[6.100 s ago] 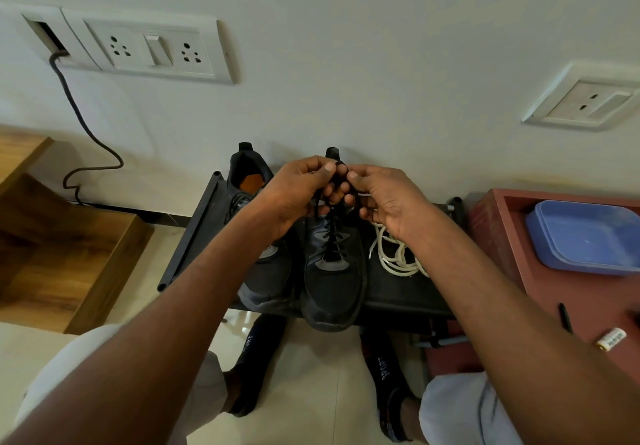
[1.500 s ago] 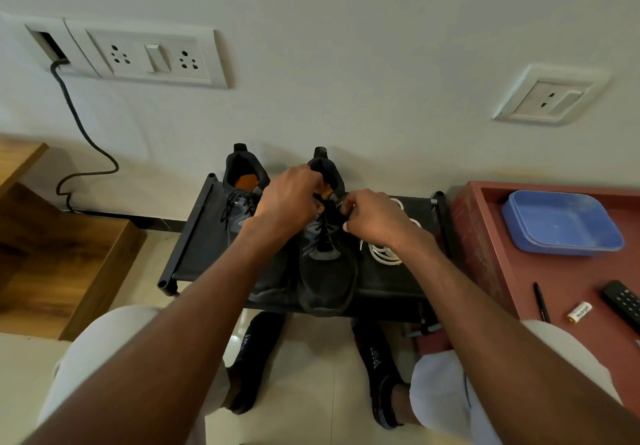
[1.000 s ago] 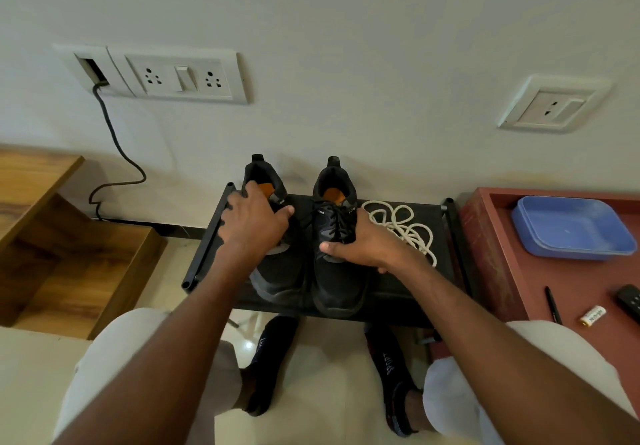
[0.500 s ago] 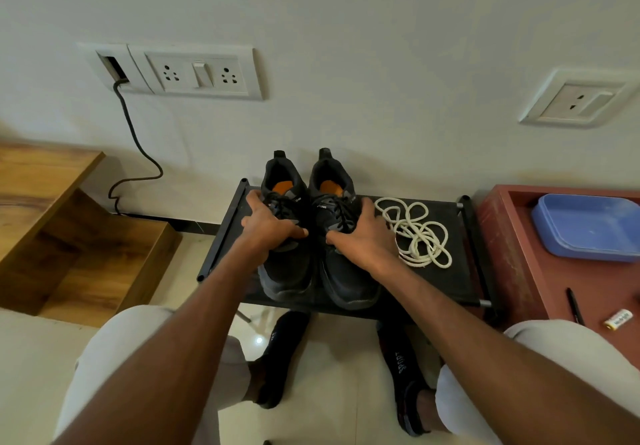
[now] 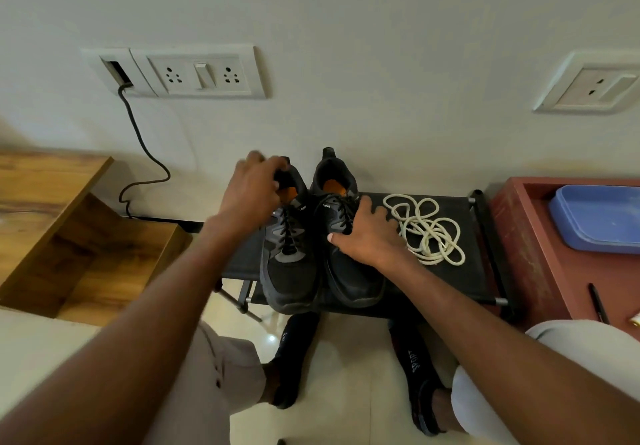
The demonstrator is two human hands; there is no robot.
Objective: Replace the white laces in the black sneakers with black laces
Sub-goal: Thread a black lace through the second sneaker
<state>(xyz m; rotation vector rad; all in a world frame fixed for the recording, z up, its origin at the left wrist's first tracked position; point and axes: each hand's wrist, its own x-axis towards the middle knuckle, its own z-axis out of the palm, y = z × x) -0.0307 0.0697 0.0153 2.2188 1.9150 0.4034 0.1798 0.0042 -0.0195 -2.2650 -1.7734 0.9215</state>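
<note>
My left hand (image 5: 254,190) has risen to grip the left sneaker's (image 5: 289,254) padded heel collar; my right hand (image 5: 369,237) lies flat, fingers spread, on the right sneaker (image 5: 349,271), beside the coiled white laces (image 5: 427,228).

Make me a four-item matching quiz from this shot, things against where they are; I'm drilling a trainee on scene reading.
Things:
1. white laces
2. left hand
3. right hand
4. blue tray

Places:
A. resting on the right sneaker
B. on the red table
C. at the left sneaker's heel collar
D. loose on the black rack, right of the shoes

Pairs: 1-D, 2-C, 3-A, 4-B
</note>
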